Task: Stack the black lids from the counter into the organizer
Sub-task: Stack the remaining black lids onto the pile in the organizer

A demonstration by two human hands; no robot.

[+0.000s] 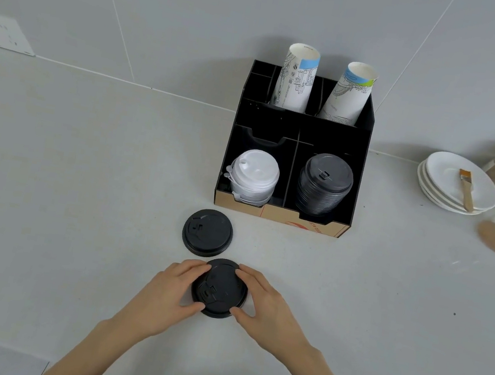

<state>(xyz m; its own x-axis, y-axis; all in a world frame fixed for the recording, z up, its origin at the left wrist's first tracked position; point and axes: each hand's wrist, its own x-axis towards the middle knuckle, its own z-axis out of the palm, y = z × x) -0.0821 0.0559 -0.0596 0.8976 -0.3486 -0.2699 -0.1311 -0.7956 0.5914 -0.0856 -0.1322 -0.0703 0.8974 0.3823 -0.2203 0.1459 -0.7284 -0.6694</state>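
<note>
I hold the near black lid (219,288), light, thin, flexible plastic, rim-pinched between left hand (173,290) and right hand (265,303).

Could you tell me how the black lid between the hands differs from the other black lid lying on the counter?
The near lid is gripped by the left hand and right hand; the far lid lies untouched. The far lid sits closer to the organizer. Both are round, black and top-up on the counter.
</note>
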